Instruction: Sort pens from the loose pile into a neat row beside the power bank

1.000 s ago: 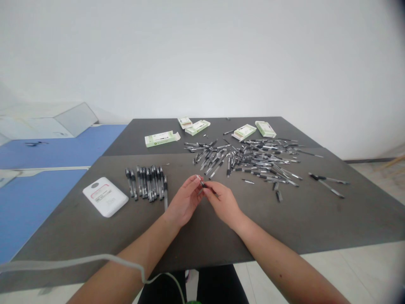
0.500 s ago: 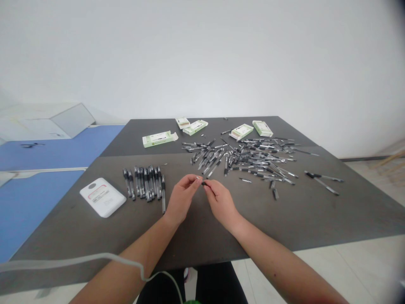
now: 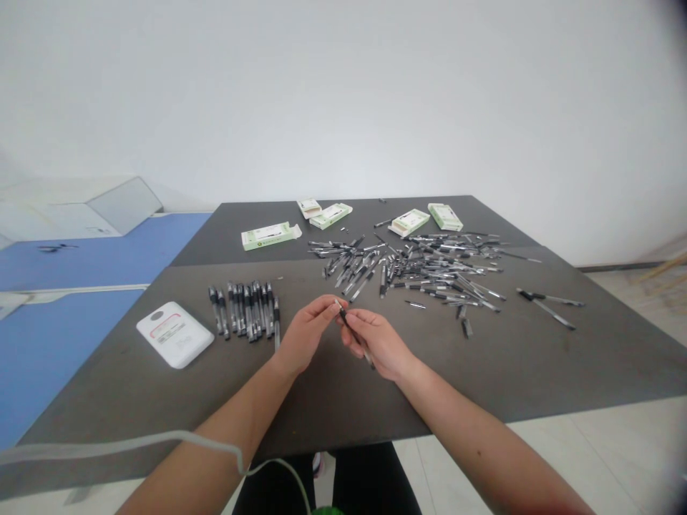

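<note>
Dark table (image 3: 537,372), frame ctr: L hand (image 3: 305,332) pinches tip end of black pen (image 3: 344,315), R hand (image 3: 378,342) closed round barrel; light pinch may let it slip & roll into loose pens (image 3: 424,268).

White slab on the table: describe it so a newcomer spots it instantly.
Start at the dark table, near its left edge. Left of the neat row of pens lies a flat white slab with rounded corners and a label on top. It is the only white thing on that side; the green-and-white boxes sit far back.
</note>
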Motion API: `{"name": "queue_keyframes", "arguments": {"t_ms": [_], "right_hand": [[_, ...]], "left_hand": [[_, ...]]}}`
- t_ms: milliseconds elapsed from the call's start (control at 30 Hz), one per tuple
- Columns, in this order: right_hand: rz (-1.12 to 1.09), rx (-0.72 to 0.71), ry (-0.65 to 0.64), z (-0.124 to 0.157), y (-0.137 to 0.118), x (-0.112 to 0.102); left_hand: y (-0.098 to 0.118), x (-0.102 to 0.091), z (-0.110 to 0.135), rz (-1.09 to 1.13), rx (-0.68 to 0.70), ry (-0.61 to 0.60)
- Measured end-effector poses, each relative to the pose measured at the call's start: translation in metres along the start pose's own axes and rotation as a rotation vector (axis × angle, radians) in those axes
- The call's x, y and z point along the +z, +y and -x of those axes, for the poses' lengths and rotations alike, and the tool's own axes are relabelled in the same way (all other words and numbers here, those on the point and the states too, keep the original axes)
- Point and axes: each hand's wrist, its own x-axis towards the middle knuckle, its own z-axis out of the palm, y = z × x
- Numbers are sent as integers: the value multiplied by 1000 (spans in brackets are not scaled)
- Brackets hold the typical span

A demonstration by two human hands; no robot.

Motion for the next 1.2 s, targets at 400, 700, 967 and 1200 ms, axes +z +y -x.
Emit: {"name": "queue_keyframes", "arguments": {"t_ms": [400, 700, 967, 1200], "right_hand": [[9, 55, -106, 1, -1, -4], [52, 82, -135, 3, 0, -6], [107, 7, 49, 1, 1, -4], [-266, 151, -256, 5, -1, -8]], "left_hand": [[-4, -4, -1, 5, 1, -19], [-4, -2, 1, -8, 43, 19], [-4, -1, 1, 78, 20, 51], [1, 6, 3, 311, -112, -35]]}}
